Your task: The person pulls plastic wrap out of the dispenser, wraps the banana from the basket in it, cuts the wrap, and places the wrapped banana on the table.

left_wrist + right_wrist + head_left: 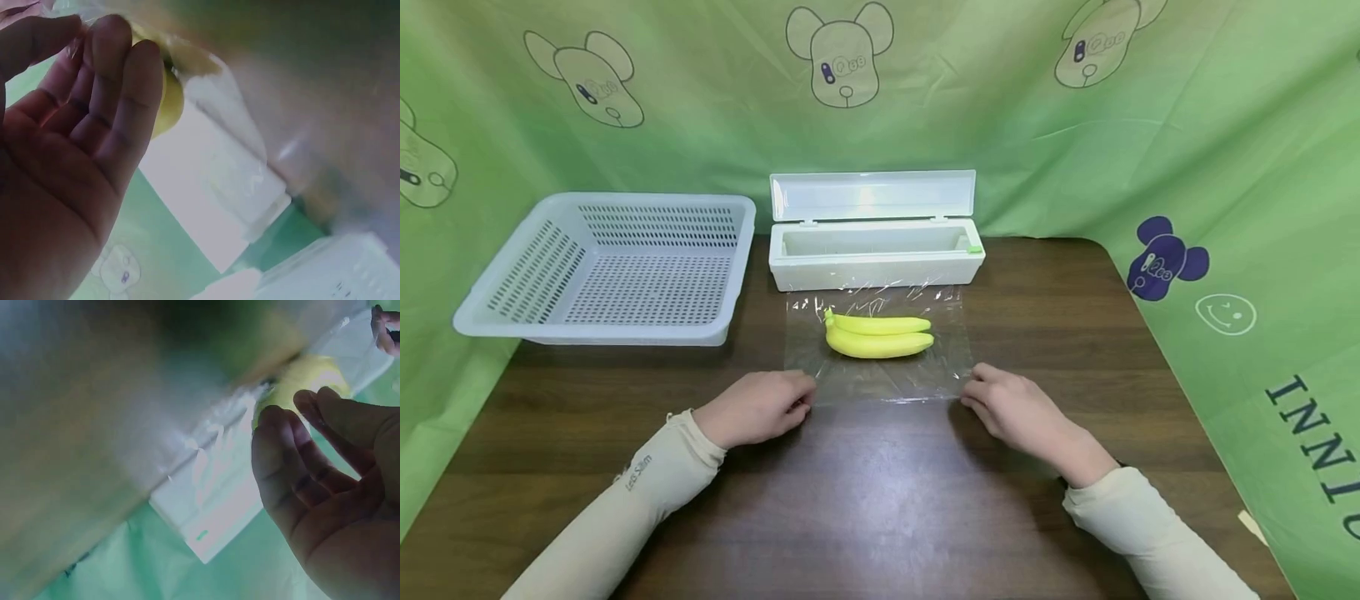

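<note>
A sheet of clear plastic wrap (880,387) stretches from the white wrap dispenser box (880,271) toward the person. Two yellow bananas (880,344), joined at the stem on the left, lie on the film. At the film's near left corner the left hand (763,407) pinches its edge between thumb and fingertips; the left wrist view shows that hand (81,125) close up. The near right corner is pinched by the right hand (1011,412), whose thumb and forefinger meet in the right wrist view. The box lid (872,196) stands raised.
A pale plastic basket (741,275) with slotted sides stands at the back left, beside the box. A small green piece (974,249) sits on the box's right end. Green printed cloth (1037,167) hangs behind and beside the brown wooden table (880,517).
</note>
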Motion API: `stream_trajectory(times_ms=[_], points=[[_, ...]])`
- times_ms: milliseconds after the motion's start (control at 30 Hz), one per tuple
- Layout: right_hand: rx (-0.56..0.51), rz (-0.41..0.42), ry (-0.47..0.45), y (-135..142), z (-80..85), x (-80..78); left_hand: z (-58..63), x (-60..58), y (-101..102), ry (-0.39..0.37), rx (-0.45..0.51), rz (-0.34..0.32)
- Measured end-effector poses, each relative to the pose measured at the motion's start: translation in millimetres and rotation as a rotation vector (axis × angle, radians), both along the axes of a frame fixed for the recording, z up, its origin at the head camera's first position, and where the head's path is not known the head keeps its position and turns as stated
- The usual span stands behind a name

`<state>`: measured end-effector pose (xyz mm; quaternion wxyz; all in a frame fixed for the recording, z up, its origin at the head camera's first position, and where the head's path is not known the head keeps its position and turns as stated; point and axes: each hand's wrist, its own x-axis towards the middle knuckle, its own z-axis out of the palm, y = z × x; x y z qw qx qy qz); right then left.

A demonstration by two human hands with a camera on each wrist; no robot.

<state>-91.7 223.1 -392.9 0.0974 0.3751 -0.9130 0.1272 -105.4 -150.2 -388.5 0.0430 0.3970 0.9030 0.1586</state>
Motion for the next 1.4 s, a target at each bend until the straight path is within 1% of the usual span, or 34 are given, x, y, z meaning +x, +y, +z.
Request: stream_trajectory(times_ms=[167, 267, 333, 400, 500, 633, 733, 867, 900, 933, 1067, 1100, 1133, 1200, 1233, 1333, 1400], points=[[-0.05, -0.029, 0.047, 1, 13.2, -17.5, 16.2, -10.9, 0, 0.074, 0.049, 0.058], [-0.078, -0.044, 0.067, 1, 19.3, -30.6, 23.9, -20.0, -1, 0.093, 0.103, 0.102], [-0.091, -0.054, 0.078, 0, 22.5, -39.0, 27.4, -26.6, -1, 0.085, 0.142, 0.127], [-0.105, -0.065, 0.07, -1, 24.8, -47.2, 28.9, -32.9, -2, 0.06, 0.179, 0.155], [-0.116, -0.074, 0.042, -3, 25.9, -61.3, 26.6, -41.5, -3, 0.007, 0.247, 0.208], [-0.116, -0.091, -0.02, -6, 27.4, -81.5, 17.6, -53.0, -2, -0.088, 0.358, 0.295], [-0.102, -0.126, -0.078, -7, 25.8, -95.8, 11.4, -62.6, 1, -0.172, 0.447, 0.364], [-0.068, -0.167, -0.18, -7, 17.5, -112.6, 3.2, -76.7, 7, -0.327, 0.598, 0.457], [-0.057, -0.17, -0.209, -7, 15.0, -116.0, 0.6, -80.4, 9, -0.386, 0.648, 0.476], [-0.042, -0.169, -0.239, -8, 12.1, -118.9, -3.7, -84.0, 10, -0.463, 0.708, 0.495], [0.018, -0.145, -0.361, -11, 1.2, -124.8, -19.6, -93.9, 16, -0.803, 0.936, 0.57], [0.036, -0.127, -0.38, -11, -1.6, -125.8, -22.6, -95.1, 17, -0.873, 0.976, 0.592], [0.052, -0.113, -0.393, -12, -4.1, -126.3, -25.0, -96.0, 18, -0.926, 1.007, 0.615], [0.066, -0.094, -0.412, -12, -7.9, -126.9, -27.5, -96.8, 18, -0.972, 1.029, 0.647], [0.069, -0.088, -0.413, -12, -9.2, -127.3, -27.6, -97.0, 19, -0.976, 1.032, 0.659], [0.07, -0.098, -0.408, -12, -10.8, -127.4, -27.3, -99.2, 20, -0.943, 1.008, 0.677], [0.074, -0.112, -0.411, -12, -11.1, -126.8, -26.4, -101.0, 21, -0.912, 0.973, 0.686]])
